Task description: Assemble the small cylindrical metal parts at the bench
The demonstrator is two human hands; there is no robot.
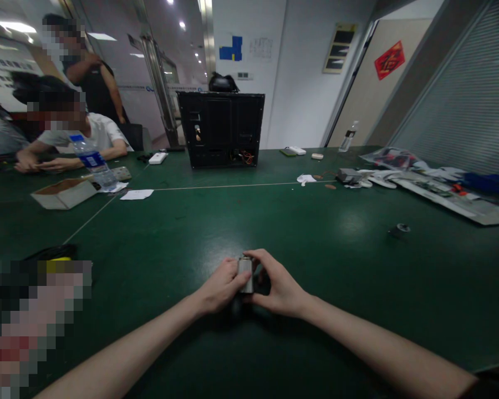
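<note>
A small, silver-grey metal block (pixel 245 275) with a short stub on its upper end is held upright-looking between both hands, just above or on the green table (pixel 216 221); its exact kind is too small to make out. My left hand (pixel 221 285) is closed on its left side, the thumb lying across the front face. From the right, my right hand (pixel 280 285) curls round it, with the index finger at the top end and the thumb near the bottom. Part of the block is covered by the fingers.
A dark round part (pixel 400 229) lies to the right. Boards, bags and loose parts crowd the right edge. At the back stands a black panel box (pixel 220 130). A cardboard box (pixel 64 194) and a water bottle (pixel 95 163) are at left, near a seated person (pixel 103 133).
</note>
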